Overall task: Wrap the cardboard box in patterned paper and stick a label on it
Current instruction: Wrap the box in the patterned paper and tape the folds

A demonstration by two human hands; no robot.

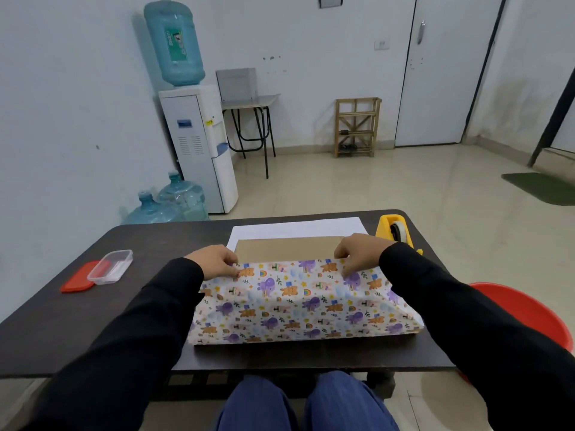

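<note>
The flat cardboard box [289, 247] lies in the middle of the dark table [93, 321]. Patterned paper [298, 303] with purple and orange animals is folded up over its near side and covers most of its top. The paper's white underside [295, 227] sticks out beyond the box's far edge. My left hand [214, 261] pinches the paper's folded edge at the left. At the right end of that same edge, my right hand [357, 253] pinches it too. A strip of bare cardboard shows between and beyond my hands.
A yellow tape dispenser [393, 230] stands at the table's far right corner. A clear plastic container [110, 267] sits beside its red lid [77, 279] on the left. A red bucket [525, 312] is on the floor at the right. A water cooler stands beyond the table.
</note>
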